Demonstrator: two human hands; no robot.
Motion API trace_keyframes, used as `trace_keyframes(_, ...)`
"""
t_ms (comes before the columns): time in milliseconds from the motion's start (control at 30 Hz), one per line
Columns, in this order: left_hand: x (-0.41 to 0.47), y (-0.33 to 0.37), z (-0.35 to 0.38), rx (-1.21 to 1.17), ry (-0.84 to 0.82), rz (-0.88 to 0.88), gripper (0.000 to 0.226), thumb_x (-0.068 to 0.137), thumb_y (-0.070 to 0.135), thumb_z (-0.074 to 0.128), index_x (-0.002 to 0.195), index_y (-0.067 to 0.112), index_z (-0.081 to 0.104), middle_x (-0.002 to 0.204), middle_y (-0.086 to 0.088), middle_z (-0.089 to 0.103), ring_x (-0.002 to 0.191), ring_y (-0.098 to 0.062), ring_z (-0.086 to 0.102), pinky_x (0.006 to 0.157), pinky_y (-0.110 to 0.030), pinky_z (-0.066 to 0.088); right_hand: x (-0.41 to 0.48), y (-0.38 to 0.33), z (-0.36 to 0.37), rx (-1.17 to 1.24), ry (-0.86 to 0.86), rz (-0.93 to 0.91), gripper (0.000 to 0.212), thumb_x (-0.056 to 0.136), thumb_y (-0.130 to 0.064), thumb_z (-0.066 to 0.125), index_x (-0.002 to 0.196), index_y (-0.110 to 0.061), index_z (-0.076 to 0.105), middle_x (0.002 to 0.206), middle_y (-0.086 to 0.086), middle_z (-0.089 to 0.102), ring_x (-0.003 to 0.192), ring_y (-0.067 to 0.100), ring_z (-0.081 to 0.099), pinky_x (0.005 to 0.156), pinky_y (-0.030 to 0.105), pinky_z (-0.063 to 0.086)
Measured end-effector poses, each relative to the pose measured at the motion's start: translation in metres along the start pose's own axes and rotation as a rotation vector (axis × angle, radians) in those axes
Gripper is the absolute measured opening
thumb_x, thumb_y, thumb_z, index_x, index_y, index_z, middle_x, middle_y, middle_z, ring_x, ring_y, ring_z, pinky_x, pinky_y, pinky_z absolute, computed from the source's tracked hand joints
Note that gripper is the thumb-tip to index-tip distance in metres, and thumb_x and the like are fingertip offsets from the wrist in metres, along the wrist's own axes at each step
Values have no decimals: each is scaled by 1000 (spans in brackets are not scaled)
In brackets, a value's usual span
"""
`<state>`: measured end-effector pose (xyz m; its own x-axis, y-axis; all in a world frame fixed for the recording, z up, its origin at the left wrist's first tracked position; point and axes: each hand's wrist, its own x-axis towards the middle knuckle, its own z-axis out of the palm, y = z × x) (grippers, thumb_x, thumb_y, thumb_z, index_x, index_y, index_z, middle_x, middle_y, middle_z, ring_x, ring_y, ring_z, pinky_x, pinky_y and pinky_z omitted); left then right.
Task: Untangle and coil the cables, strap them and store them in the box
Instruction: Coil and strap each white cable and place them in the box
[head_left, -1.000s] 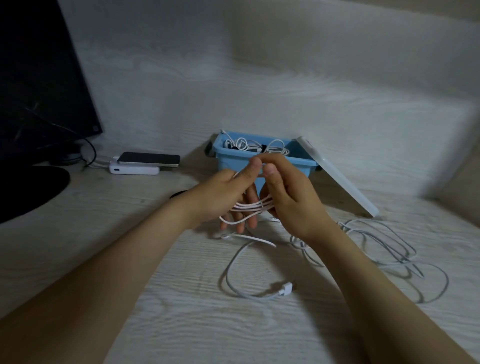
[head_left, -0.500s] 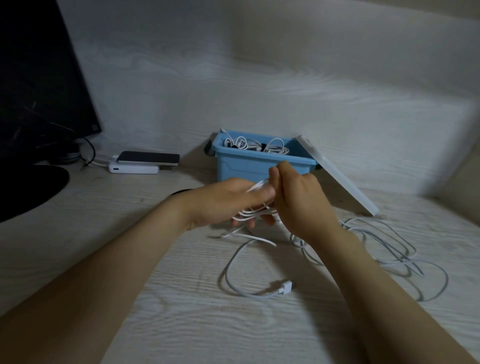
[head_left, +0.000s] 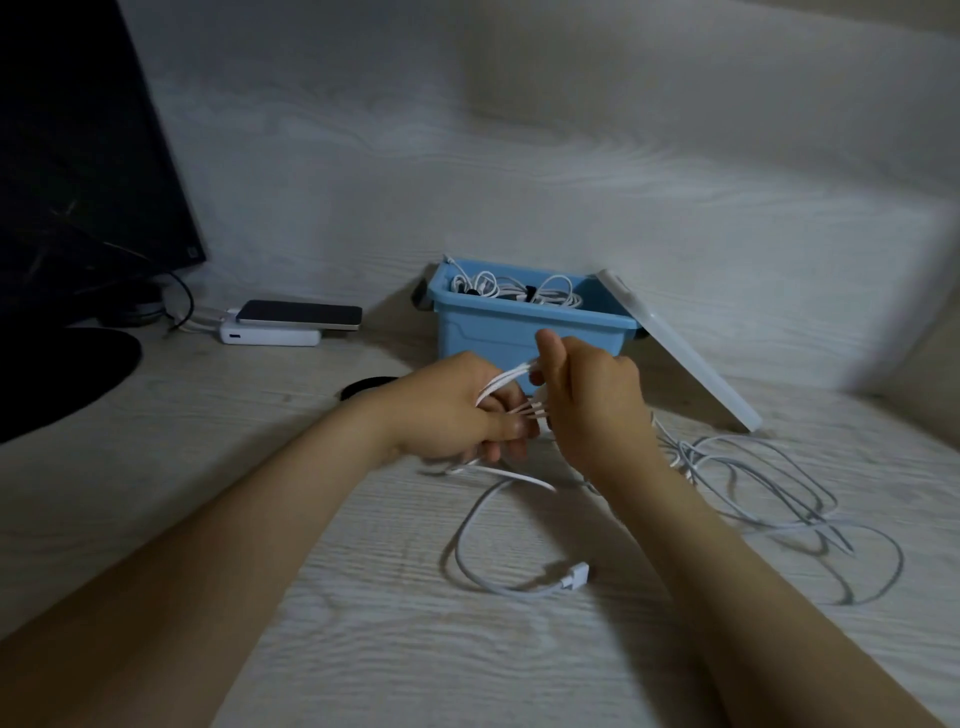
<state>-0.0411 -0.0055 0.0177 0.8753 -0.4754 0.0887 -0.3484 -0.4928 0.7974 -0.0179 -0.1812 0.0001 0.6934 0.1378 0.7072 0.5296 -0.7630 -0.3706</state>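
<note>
The blue box (head_left: 530, 332) serves as the landmark. It stands open at the back of the desk (head_left: 363, 649), with white coiled cables (head_left: 519, 291) already inside (their number cannot be counted). Its white lid (head_left: 680, 353) leans against the box's right side.

Directly in front of the box, both hands meet on one white cable (head_left: 511, 413). The left hand (head_left: 457, 410) is closed around a bundle of several loops. The right hand (head_left: 592, 400) pinches strands between thumb and fingers at the top of the bundle. The visible strands run roughly left to right between the two hands, so the coil's long axis lies across the person's body, parallel to the front wall of the box.

The uncoiled tail drops from the hands toward the person and ends in a white connector (head_left: 577, 576), lying on the desk in front of the box and nearer the right forearm. Judged from this layout, the next winding turn must draw slack up from that side.

Count: one cable in hand; one loose tangle of grey-white cable (head_left: 769, 488) in front of and right of the box (whether one cable or more cannot be told); one box; one lid. No strap is visible.

Left of the box lie one phone (head_left: 304, 315) atop one white power bank (head_left: 270, 335).
</note>
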Motion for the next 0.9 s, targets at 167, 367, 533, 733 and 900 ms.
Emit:
trace_keyframes(167, -2, 2, -5, -53, -113, -27, 18, 96, -4, 61, 96, 7, 76, 82, -1, 79, 71, -10, 66, 68, -25, 51, -1, 5, 5, -281, 191, -193, 56, 108, -50, 33, 72, -13, 54, 50, 4, 50, 43, 40, 49, 44, 34, 33)
trace_keyframes(367, -3, 3, -9, -329, -133, -56, 28, 81, 18, 51, 87, 1, 72, 85, -18, 72, 68, -21, 60, 57, -27, 48, -3, 2, 7, -217, 281, -268, 47, 108, -34, 44, 67, -12, 50, 46, 3, 41, 36, 31, 37, 44, 30, 25)
trace_keyframes(533, 8, -10, -9, -126, -44, -27, 28, 90, 4, 47, 76, 19, 66, 71, -2, 60, 65, -15, 51, 58, -25, 41, -4, -11, 11, 291, 116, 64, 49, 114, -35, 37, 85, -10, 67, 60, 4, 64, 50, 21, 59, 51, 31, 42)
trace_keyframes(733, 20, -36, -27, -287, 491, -77, 13, 81, 25, 43, 71, 21, 50, 63, -6, 46, 47, -13, 36, 50, -27, 25, 2, -24, 13, 834, -209, 651, 34, 110, -19, 45, 105, 0, 73, 81, 19, 70, 69, 33, 69, 65, 41, 59)
trace_keyframes(900, 17, -60, -44, -349, 789, -218, 18, 78, 30, 43, 65, 21, 50, 54, -1, 48, 45, -19, 36, 50, -26, 27, 5, -25, 37, 205, -456, 90, 25, 93, -12, 68, 114, -17, 79, 110, -6, 79, 102, 5, 71, 92, 15, 52)
